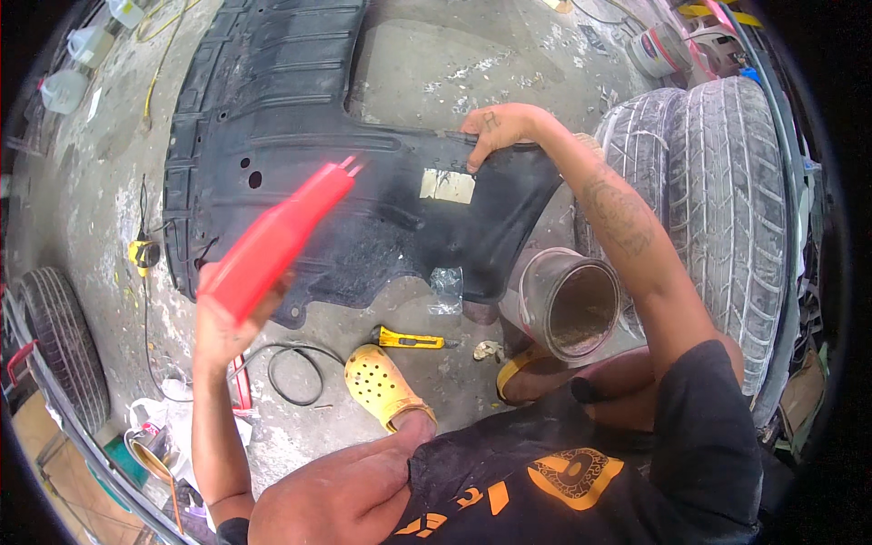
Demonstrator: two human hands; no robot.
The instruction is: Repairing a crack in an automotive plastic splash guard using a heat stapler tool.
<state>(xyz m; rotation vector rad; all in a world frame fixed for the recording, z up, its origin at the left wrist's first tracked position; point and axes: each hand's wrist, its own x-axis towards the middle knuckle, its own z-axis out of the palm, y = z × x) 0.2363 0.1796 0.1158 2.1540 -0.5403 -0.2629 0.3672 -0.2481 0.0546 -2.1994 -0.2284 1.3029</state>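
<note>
My left hand (229,318) is closed round a red hot stapler (277,238), a chunky tool with two thin metal prongs at its tip. The tool is slightly blurred and hangs over a large black plastic car undercover panel (318,218), prongs toward the far side. At the panel's far right edge, my right hand (505,133) grips the rim, thumb on the upper face and fingers out of sight behind it. Just below that thumb, a pale rectangular patch (447,185) lies on the panel. Dark round holes show on the panel's left part.
Two stacked-side tires (727,209) stand at right beside a dirty bucket (581,304). A yellow utility knife (409,338) and small clear plastic bag (446,291) lie near my yellow clog (381,386). A black cable (295,374) loops on the floor; jugs (89,45) stand far left.
</note>
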